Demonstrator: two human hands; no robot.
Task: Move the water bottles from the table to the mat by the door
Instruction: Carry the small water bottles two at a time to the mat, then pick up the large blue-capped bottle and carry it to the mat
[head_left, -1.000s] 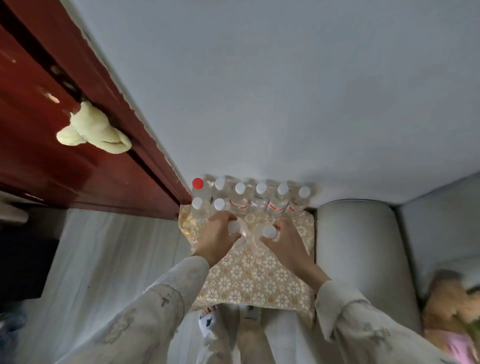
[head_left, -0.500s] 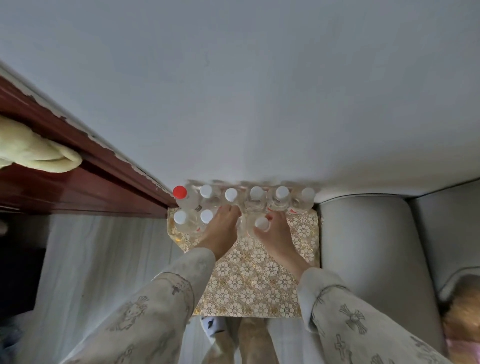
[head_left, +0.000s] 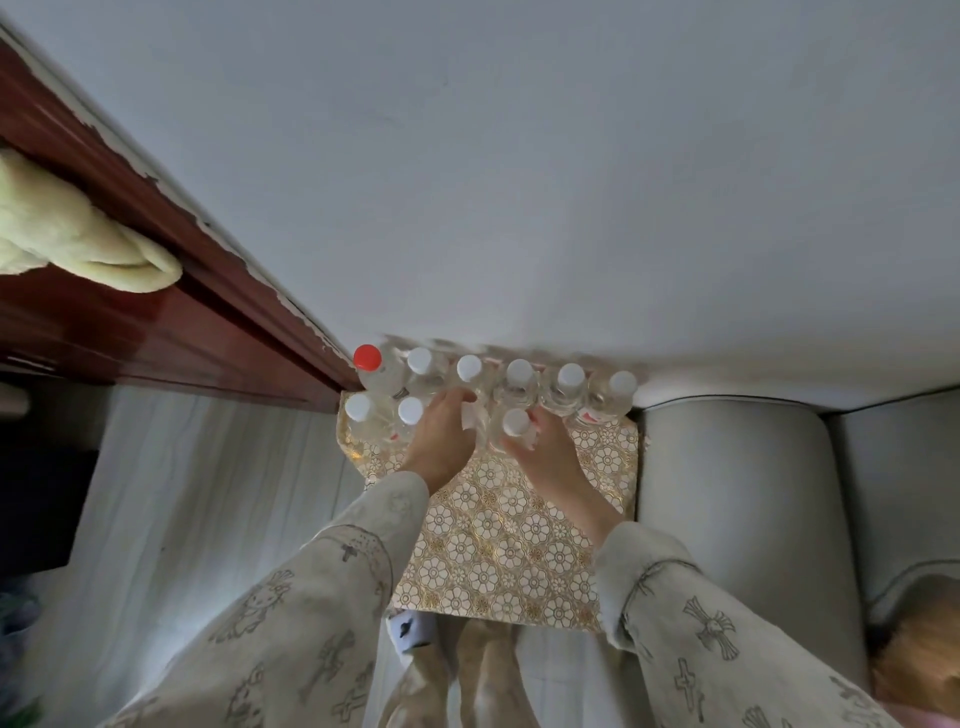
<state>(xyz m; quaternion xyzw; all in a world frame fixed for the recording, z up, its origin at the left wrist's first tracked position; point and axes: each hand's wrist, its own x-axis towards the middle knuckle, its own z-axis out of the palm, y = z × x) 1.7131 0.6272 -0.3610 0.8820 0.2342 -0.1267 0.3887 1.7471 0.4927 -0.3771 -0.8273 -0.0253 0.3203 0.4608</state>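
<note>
A gold floral mat (head_left: 498, 535) lies on the floor against the wall, beside the door. Several clear water bottles stand in a row along its far edge, one with a red cap (head_left: 368, 357), the rest white-capped (head_left: 519, 370). Two more bottles (head_left: 358, 406) stand in a second row at the left. My left hand (head_left: 441, 436) wraps a bottle whose cap is hidden under my fingers. My right hand (head_left: 548, 457) grips a white-capped bottle (head_left: 516, 422) just right of it. Both bottles stand upright in the second row.
A red-brown door (head_left: 156, 332) with a pale yellow cloth (head_left: 78, 234) hanging on it is at the left. A grey sofa arm (head_left: 727, 493) borders the mat's right side. My feet (head_left: 467, 665) are at the mat's near edge. A plush toy (head_left: 919, 660) lies at the lower right.
Both hands have carried their bottles forward and down into the second row, next to the two at the left. The left bottle's cap is now covered by my fingers.
</note>
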